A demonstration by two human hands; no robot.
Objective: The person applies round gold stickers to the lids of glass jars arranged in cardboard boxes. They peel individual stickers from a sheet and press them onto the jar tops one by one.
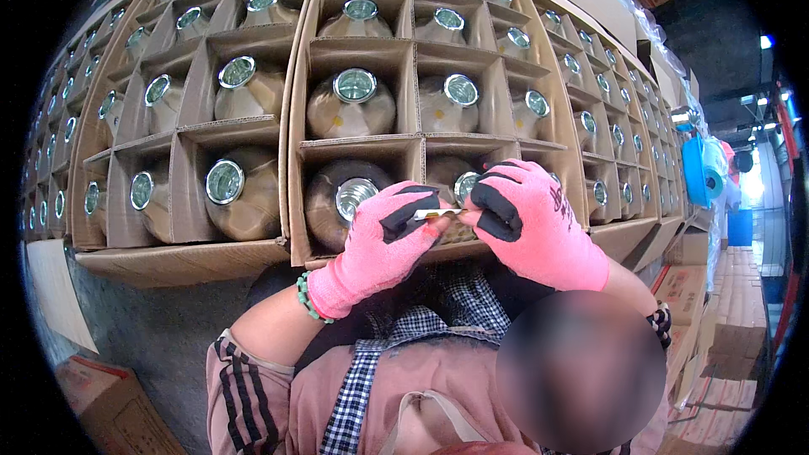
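Observation:
Both my hands wear pink gloves with black fingers, and bare thumb tips show. My left hand [383, 232] pinches one end of a small white strip [431, 213], with a yellowish bit towards its right side. Against the strip's other end, the fingers of my right hand [535, 215] are closed in a pinch. The hands almost meet above the near edge of an open cardboard box [358, 145]. Below my left hand stands a round-shouldered glass bottle [354, 195] with a shiny mouth; another glass bottle [463, 185] is partly hidden behind the right fingers.
Cardboard dividers [419, 93] separate several similar bottles. More filled boxes stand at the left [181, 263] and right [619, 232]. A closed carton [118, 409] lies at the lower left. Stacked cardboard [733, 295] and a blue object [698, 173] are at the right.

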